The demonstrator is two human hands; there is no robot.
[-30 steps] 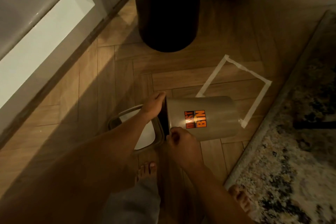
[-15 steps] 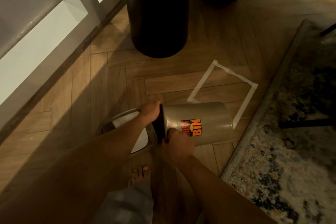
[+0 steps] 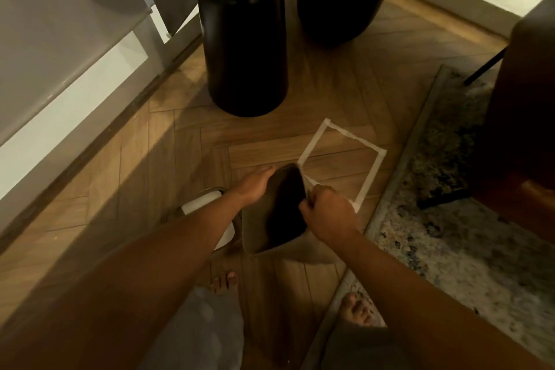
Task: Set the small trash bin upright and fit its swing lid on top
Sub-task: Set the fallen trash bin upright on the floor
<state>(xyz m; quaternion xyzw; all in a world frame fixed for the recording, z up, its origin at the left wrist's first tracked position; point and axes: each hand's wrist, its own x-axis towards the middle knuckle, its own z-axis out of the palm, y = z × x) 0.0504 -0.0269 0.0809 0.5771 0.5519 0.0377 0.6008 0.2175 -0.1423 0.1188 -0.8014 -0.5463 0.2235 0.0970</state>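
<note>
The small beige trash bin (image 3: pixel 255 237) is lifted off the wooden floor, its dark open mouth tilted up toward me. My left hand (image 3: pixel 253 185) grips the rim on its far left side. My right hand (image 3: pixel 326 212) is closed on the rim at the right. The swing lid (image 3: pixel 207 204), grey frame with a white flap, lies flat on the floor just left of the bin, partly hidden under my left forearm. The bin's printed label is out of sight.
A square of white tape (image 3: pixel 345 159) marks the floor just beyond the bin. Two tall black cylinders (image 3: pixel 243 48) stand farther back. A patterned rug (image 3: pixel 450 234) lies to the right, a white cabinet (image 3: pixel 60 69) to the left. My bare feet (image 3: pixel 225 281) are below.
The bin was lying on its side with the label showing; both hands have swung it up so its mouth faces me, and it now sits nearer the tape square's near corner.
</note>
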